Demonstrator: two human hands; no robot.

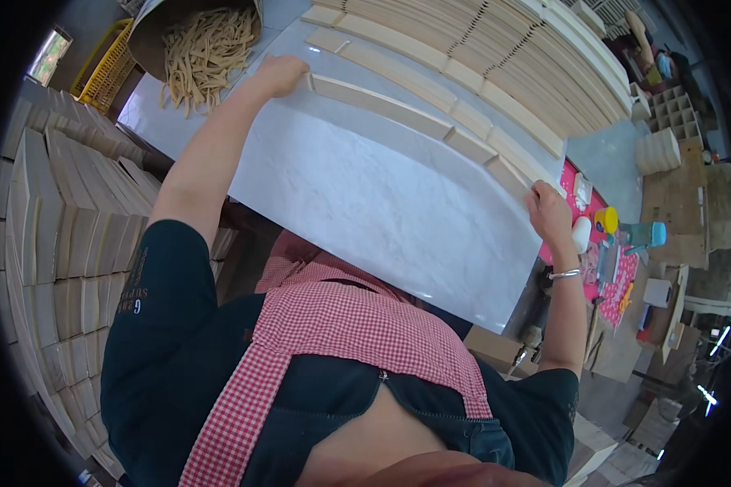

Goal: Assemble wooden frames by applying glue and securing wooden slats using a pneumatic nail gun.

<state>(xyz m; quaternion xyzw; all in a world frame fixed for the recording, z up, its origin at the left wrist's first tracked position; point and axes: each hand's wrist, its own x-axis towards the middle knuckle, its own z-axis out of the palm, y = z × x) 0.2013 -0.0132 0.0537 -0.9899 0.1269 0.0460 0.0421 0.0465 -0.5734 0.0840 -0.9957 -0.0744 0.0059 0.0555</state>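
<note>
A long row of pale wooden strips point(382, 105) stands on edge across the white marbled tabletop point(365, 207), with seams between its pieces. My left hand point(284, 75) is closed at its far-left end, the arm stretched out. At its right end my right hand point(549, 213) is closed too, a silver bangle on the wrist. Both hands grip the row from its two ends. Just behind lies another row of wooden strips point(398, 73), roughly parallel to the first. Fingertips are partly hidden on both hands.
Beyond the rows is a large stack of wooden slats point(536, 61). A bucket point(142, 40) holding tan ribbon-like bands point(207, 61) lies tipped at upper left, near a yellow crate point(110, 69). Stacked boards point(69, 211) rise at left. A yellow-lidded jar point(606, 219) stands right.
</note>
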